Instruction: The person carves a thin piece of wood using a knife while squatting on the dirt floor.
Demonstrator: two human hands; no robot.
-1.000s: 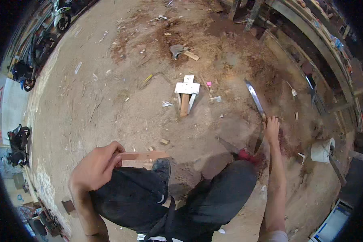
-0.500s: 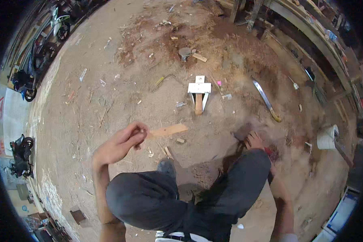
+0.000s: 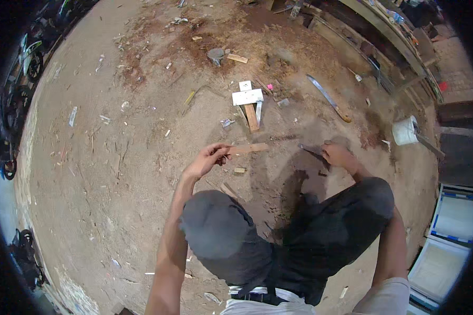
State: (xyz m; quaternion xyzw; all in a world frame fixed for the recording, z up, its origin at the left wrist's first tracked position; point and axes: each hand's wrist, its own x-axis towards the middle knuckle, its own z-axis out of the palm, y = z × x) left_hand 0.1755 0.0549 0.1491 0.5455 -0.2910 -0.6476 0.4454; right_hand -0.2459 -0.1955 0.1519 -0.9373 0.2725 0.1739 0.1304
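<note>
My left hand (image 3: 211,159) pinches one end of a flat, light wooden strip (image 3: 251,148), which points rightward over the dirt floor. To the right, my right hand (image 3: 339,156) is closed on a dark, slender tool (image 3: 313,153); its exact kind is too small to make out. The tool's tip points left toward the strip, with a gap between them. Just beyond the strip lies a small wooden assembly (image 3: 247,97) with white crosspieces and a bare wood slat (image 3: 251,118). Small wood offcuts (image 3: 239,170) lie near my left knee.
A machete (image 3: 328,98) rests on the ground to the far right. Beyond it stands a timber frame (image 3: 389,39). A white bucket (image 3: 405,130) is at the right, and motorbikes (image 3: 30,58) line the left edge. Wood scraps and litter dot the dirt floor (image 3: 115,178).
My view has shifted. My right hand has come out from beside my right knee and moved forward with the dark tool. The wooden strip in my left hand is now closer to the assembly.
</note>
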